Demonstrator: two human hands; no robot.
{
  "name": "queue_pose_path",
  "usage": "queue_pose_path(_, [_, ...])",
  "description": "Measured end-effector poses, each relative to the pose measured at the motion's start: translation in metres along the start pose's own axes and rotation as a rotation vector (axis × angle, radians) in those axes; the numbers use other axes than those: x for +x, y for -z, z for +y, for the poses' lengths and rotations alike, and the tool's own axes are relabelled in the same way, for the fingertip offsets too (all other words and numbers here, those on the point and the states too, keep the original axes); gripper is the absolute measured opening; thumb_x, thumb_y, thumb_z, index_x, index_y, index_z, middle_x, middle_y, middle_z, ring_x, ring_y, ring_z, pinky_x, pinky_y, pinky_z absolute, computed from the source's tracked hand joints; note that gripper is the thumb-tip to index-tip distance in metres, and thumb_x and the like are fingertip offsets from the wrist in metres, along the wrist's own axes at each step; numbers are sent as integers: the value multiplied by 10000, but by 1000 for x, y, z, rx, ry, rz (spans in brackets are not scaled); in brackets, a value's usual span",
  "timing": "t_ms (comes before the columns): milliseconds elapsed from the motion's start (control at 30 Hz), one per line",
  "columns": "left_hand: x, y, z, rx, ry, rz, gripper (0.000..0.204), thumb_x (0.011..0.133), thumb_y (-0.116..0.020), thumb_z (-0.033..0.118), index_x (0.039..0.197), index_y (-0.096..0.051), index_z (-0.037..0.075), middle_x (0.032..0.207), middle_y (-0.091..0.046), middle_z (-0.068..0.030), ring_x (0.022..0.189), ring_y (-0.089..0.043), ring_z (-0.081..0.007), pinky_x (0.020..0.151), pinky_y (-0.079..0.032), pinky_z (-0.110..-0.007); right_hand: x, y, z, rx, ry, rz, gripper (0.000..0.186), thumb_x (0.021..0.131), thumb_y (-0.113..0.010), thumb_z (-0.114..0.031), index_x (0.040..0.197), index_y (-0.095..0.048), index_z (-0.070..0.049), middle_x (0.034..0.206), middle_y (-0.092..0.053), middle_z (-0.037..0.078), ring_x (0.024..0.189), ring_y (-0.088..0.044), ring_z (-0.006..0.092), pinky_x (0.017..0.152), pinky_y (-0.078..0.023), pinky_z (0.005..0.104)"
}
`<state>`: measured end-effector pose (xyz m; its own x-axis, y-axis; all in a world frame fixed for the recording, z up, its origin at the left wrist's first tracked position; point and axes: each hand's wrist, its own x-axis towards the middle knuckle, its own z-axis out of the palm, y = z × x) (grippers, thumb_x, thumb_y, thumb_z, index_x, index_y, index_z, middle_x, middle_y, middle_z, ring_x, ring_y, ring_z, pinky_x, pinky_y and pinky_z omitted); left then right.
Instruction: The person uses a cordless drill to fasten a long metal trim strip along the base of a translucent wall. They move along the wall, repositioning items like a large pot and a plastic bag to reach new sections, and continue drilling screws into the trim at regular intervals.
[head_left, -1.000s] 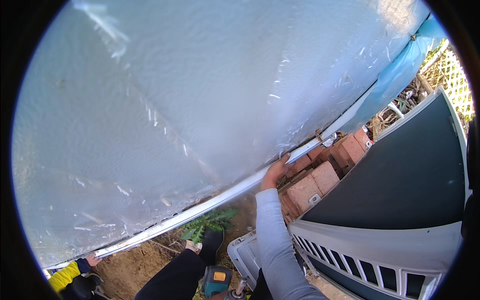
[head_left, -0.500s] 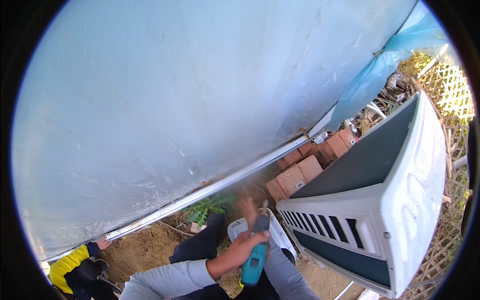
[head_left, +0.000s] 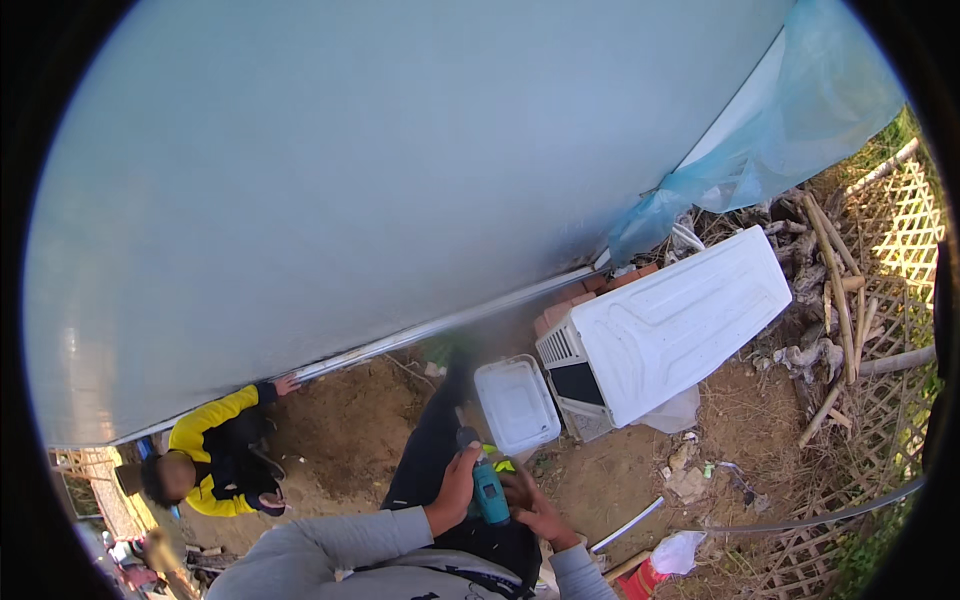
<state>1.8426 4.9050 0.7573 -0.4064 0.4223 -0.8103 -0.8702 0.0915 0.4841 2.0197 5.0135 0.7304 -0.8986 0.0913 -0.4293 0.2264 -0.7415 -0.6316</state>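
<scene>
A teal and dark grey cordless drill (head_left: 490, 492) is held in front of my body. My left hand (head_left: 458, 488) is closed around its dark front part. At the drill's right side is my right hand (head_left: 540, 512), its fingers curled against the tool and slightly blurred; part of them is in shadow. Just beyond the drill lies a white rectangular plastic lid or tub (head_left: 517, 405) on the soil. My dark-trousered leg (head_left: 425, 450) stretches toward the wall beside it.
A pale sheet-covered wall (head_left: 400, 180) rises ahead, with a white rail (head_left: 440, 332) along its base. On the right sits a large white pet carrier (head_left: 680, 330) beside red bricks (head_left: 553, 315). A co-worker in yellow and black (head_left: 215, 430) crouches at left, one hand at the rail.
My view has pulled back from the wall and shows more ground. The drill has come closer to my body. My right hand has moved from beyond the drill's front to its right side.
</scene>
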Motion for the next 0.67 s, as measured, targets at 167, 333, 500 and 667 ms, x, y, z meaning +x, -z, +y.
queue_pose_path(167, [-138,-11,28,-55,-52,18,532,1081,-476,563,1137,-671,71,977,-643,-3,854,-602,-116,802,-506,-301,-53,-105,-46,-469,144,-163,1053,872,-811,-86,1679,-136,-48,1620,-392,171,1444,-460,264,1195,-372,403])
queue_pose_path(333, [-191,67,27,344,-150,-210,514,1109,-460,507,1194,-666,44,1080,-718,-94,1015,-693,-220,917,-527,-365,-66,-151,-9,-679,45,220,499,913,-820,-115,1363,-626,-21,1225,-697,74,1108,-661,191,963,-540,351])
queue_pose_path(500, [-241,301,22,1345,-445,155,358,1038,-565,357,1057,-696,24,1035,-709,-215,1005,-671,-440,856,-530,-512,-46,-102,38,-638,-38,216,288,873,-781,-54,1153,-722,-28,961,-730,41,842,-689,134,772,-565,298])
queue_pose_path(667, [-278,487,-31,1229,-66,-242,420,996,-616,447,1131,-697,57,1067,-712,-277,1059,-721,-333,938,-517,-510,-27,6,127,-952,-265,304,376,843,-685,-28,1216,-730,-25,911,-755,83,765,-723,193,712,-577,362])
